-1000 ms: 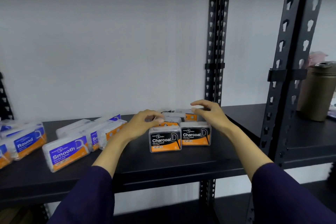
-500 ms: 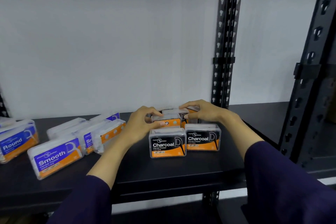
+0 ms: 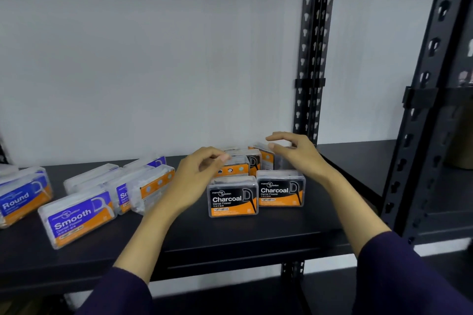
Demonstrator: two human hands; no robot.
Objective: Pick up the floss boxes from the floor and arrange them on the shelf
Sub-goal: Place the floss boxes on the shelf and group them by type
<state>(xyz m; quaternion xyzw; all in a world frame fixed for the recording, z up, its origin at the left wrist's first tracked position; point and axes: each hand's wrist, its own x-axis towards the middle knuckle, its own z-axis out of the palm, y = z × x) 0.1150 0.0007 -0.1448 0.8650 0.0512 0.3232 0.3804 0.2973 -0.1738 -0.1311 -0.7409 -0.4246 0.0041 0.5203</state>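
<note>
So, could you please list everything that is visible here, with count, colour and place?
Charcoal boxes: two in front, black and orange, mid shelf; more behind, count unclear.
Smooth box: one, blue and orange, front left.
Round box: one, blue and orange, far left edge.
Other clear boxes: several, blue or orange labels, behind Smooth.
Shelf: one, black.
Uprights: black, perforated, right.
Wall: white, behind.
Left hand: fingers curled, over rear Charcoal boxes; holds nothing clearly.
Right hand: fingers relaxed, above rear boxes.
Sleeves: two, dark purple.
</note>
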